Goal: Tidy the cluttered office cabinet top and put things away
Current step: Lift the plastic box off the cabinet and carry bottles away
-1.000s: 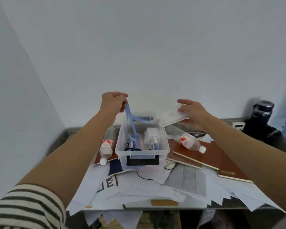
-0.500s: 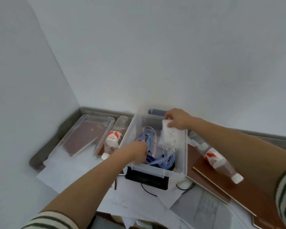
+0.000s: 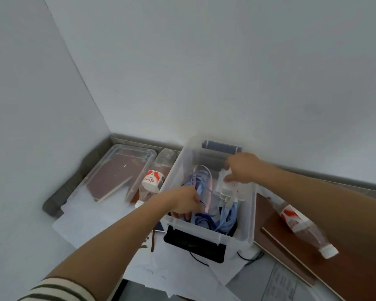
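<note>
A clear plastic box [image 3: 251, 213] stands on the paper-covered cabinet top, holding a tangle of light-blue lanyards [image 3: 225, 218] and dark cords. My left hand [image 3: 182, 202] reaches inside at the left, fingers closed on the blue lanyards. At the far side of the box my right hand [image 3: 243, 167] presses a clear plastic packet [image 3: 228, 184] with white contents down among the straps. A black device [image 3: 193, 243] lies under the box's front edge.
The box's clear lid [image 3: 115, 170] lies at the left on a brown board. One water bottle [image 3: 153, 181] lies beside the box's left wall, another [image 3: 302, 227] on brown boards [image 3: 295, 257] at the right. Loose papers [image 3: 178, 270] cover the front. Walls close the back and left.
Both hands have come down from above the box into it. The lanyards now lie coiled inside, and the packet has gone from the rim to deeper inside. The camera has tilted downward and left.
</note>
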Motion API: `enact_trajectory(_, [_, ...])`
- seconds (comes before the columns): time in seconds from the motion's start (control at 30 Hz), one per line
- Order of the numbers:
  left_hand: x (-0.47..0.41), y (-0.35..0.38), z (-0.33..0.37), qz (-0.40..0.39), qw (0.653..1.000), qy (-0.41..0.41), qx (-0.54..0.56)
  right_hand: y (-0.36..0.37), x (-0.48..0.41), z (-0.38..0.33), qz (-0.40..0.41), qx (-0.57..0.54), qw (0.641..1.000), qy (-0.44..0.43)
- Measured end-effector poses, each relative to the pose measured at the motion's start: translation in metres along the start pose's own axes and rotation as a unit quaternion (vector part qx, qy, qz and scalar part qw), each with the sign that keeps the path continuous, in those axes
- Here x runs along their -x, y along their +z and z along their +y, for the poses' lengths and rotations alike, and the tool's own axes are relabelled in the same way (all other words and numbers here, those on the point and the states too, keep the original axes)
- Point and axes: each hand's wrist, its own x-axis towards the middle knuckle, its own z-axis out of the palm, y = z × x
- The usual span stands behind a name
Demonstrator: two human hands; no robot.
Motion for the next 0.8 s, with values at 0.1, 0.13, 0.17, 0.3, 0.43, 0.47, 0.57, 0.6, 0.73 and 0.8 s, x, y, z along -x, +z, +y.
enact_trajectory(0.1, [-0.001,0.002,0.0,-0.044,0.997,-0.014,-0.065,0.004,0.003,-0.009,-0.085,0.02,0.996,-0.015])
enact_trajectory(0.13, [0.0,0.004,0.003,-0.056,0.994,-0.011,-0.09,0.004,0.0,-0.009,-0.09,0.025,0.996,-0.011])
enact_trajectory(0.17, [0.0,0.008,0.006,-0.063,0.992,-0.01,-0.109,0.004,-0.002,-0.007,-0.095,0.028,0.995,-0.004])
enact_trajectory(0.3, [0.014,0.003,0.006,-0.019,0.997,0.012,-0.079,0.0,-0.01,-0.01,-0.108,0.042,0.993,0.017])
enact_trajectory(0.43, [0.052,-0.028,-0.003,0.108,0.989,0.078,0.056,-0.013,-0.018,-0.012,-0.008,-0.013,0.999,0.047])
enact_trajectory(0.47, [0.062,-0.037,-0.008,0.138,0.983,0.086,0.087,-0.021,-0.021,-0.014,0.031,-0.045,0.997,0.053])
enact_trajectory(0.57, [0.086,-0.06,-0.044,0.2,0.961,0.09,0.168,-0.051,-0.03,-0.038,0.127,-0.127,0.983,0.044])
enact_trajectory(0.6, [0.089,-0.063,-0.057,0.218,0.955,0.082,0.184,-0.059,-0.031,-0.047,0.149,-0.151,0.976,0.039])
enact_trajectory(0.73, [0.092,-0.06,-0.14,0.255,0.943,-0.018,0.215,-0.092,-0.048,-0.105,0.173,-0.256,0.951,0.009])
enact_trajectory(0.8, [0.09,-0.049,-0.186,0.233,0.938,-0.085,0.241,-0.098,-0.063,-0.139,0.144,-0.339,0.93,0.011])
